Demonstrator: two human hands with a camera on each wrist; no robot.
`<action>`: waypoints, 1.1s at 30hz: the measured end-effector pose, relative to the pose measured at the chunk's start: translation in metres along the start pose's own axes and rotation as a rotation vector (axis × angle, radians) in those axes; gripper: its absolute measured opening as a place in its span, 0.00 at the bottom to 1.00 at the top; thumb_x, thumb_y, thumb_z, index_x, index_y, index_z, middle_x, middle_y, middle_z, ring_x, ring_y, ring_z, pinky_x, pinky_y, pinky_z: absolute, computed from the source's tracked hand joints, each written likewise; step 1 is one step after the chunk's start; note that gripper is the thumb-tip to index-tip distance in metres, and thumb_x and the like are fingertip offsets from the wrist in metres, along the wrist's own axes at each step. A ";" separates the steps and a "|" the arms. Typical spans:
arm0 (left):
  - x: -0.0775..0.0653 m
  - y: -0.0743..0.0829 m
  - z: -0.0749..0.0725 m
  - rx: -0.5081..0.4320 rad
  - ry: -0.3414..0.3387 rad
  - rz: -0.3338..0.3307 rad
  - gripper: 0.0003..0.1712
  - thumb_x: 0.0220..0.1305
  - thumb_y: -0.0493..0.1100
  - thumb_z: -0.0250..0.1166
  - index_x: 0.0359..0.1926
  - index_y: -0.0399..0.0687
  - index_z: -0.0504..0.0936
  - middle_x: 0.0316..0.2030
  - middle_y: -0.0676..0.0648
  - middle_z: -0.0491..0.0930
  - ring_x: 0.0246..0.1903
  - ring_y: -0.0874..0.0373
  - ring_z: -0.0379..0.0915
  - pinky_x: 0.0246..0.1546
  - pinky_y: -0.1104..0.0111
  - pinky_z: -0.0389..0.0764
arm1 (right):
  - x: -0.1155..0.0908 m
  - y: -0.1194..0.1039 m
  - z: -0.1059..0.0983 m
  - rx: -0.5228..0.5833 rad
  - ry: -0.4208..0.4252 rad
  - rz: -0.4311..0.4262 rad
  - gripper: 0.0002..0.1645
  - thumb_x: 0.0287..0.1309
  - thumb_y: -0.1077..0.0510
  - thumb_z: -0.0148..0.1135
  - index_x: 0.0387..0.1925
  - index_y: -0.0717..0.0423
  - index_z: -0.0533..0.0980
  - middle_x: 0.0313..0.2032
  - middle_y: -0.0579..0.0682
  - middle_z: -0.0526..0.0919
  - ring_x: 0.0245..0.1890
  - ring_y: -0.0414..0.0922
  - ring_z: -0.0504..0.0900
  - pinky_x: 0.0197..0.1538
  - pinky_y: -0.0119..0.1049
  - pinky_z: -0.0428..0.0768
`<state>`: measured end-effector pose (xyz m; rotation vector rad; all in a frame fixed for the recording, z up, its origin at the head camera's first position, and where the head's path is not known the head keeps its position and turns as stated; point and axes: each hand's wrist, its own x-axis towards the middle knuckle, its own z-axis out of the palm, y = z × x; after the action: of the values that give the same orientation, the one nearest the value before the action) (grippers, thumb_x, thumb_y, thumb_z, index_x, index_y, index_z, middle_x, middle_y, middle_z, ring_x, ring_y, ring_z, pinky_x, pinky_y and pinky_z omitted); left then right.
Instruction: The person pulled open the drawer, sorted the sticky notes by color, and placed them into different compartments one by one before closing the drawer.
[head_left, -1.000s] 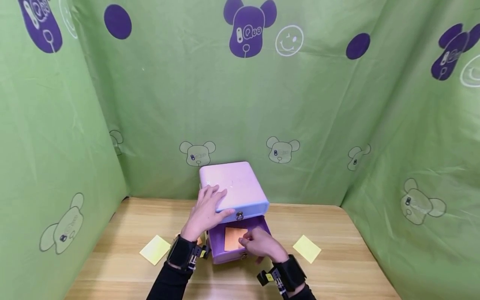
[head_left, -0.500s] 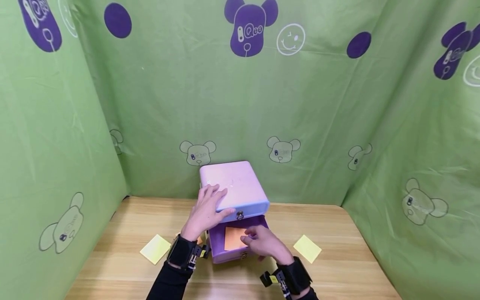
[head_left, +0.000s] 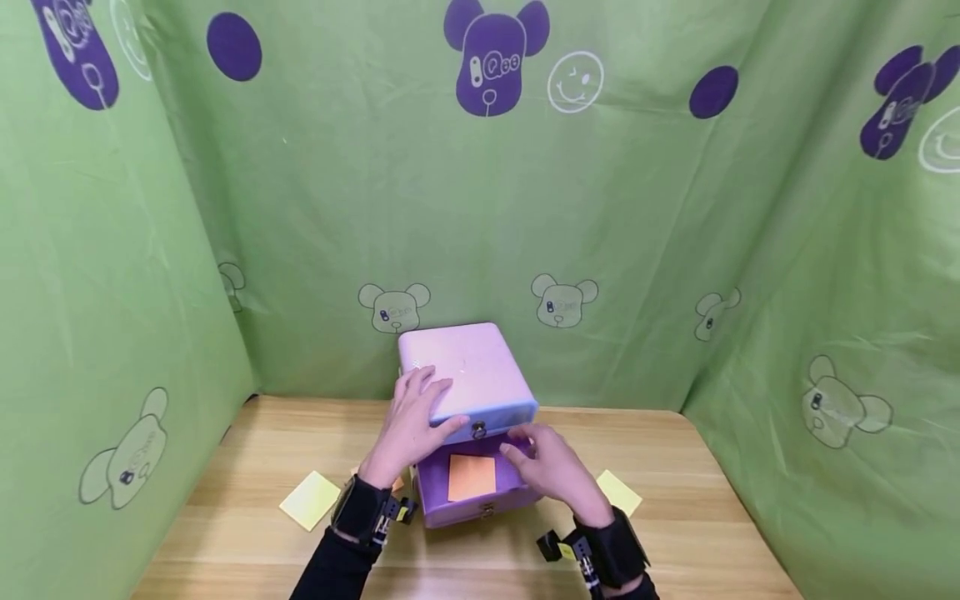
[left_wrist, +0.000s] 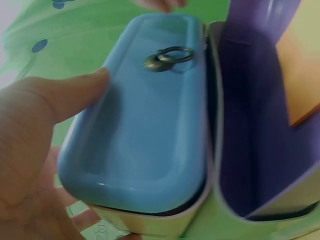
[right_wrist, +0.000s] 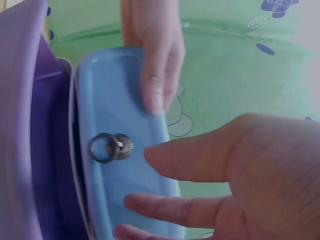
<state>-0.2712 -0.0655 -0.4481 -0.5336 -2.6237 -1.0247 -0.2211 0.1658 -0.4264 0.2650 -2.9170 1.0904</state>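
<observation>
A small drawer box (head_left: 468, 362) with a pinkish top stands near the back of the table. My left hand (head_left: 408, 425) rests on its left side, fingers spread over the top and the thumb at the front edge. The blue upper drawer (left_wrist: 145, 125) is closed and bears a ring pull (right_wrist: 120, 146). Below it the purple lower drawer (head_left: 453, 513) is pulled out, with an orange sticky note (head_left: 472, 477) lying inside. My right hand (head_left: 558, 471) hovers over that drawer's right side, thumb and fingers apart, holding nothing.
Yellow sticky notes lie on the wooden table (head_left: 675, 533), one to the left (head_left: 310, 500) and one to the right (head_left: 618, 493), partly behind my right wrist. Another orange note (head_left: 397, 483) is mostly hidden by my left wrist. Green cloth (head_left: 480, 217) surrounds the table.
My right hand has left the orange note and moved up and to the right, its fingers spreading apart. The note stays in the drawer. My left hand has stayed on the box.
</observation>
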 end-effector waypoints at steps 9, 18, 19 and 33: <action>-0.015 -0.006 0.012 -0.034 0.222 0.067 0.30 0.60 0.52 0.73 0.60 0.44 0.79 0.68 0.35 0.69 0.67 0.39 0.63 0.69 0.43 0.70 | 0.011 -0.006 -0.010 -0.026 0.167 -0.064 0.18 0.63 0.55 0.67 0.52 0.60 0.81 0.50 0.59 0.83 0.52 0.55 0.82 0.56 0.53 0.82; -0.042 -0.010 0.024 -0.034 0.446 0.155 0.21 0.60 0.41 0.70 0.54 0.40 0.81 0.57 0.37 0.79 0.57 0.44 0.73 0.59 0.49 0.80 | 0.031 -0.003 -0.010 -0.052 0.358 -0.213 0.14 0.60 0.59 0.69 0.45 0.63 0.82 0.43 0.59 0.84 0.42 0.53 0.82 0.46 0.44 0.81; -0.047 -0.010 0.027 -0.038 0.479 0.158 0.19 0.60 0.40 0.70 0.53 0.40 0.81 0.55 0.37 0.80 0.56 0.45 0.75 0.58 0.50 0.80 | 0.034 -0.003 -0.010 -0.059 0.360 -0.218 0.14 0.60 0.59 0.69 0.46 0.63 0.82 0.44 0.60 0.84 0.44 0.54 0.81 0.49 0.47 0.81; -0.101 -0.017 0.046 -0.048 0.548 0.076 0.20 0.60 0.35 0.69 0.54 0.40 0.81 0.51 0.45 0.82 0.53 0.52 0.78 0.58 0.64 0.77 | 0.060 0.010 -0.007 -0.081 0.256 -0.278 0.21 0.60 0.54 0.71 0.50 0.63 0.80 0.55 0.65 0.81 0.58 0.61 0.78 0.65 0.61 0.75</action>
<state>-0.1937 -0.0695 -0.5289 -0.3025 -2.0871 -1.0361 -0.2823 0.1681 -0.4233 0.4728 -2.5943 0.8898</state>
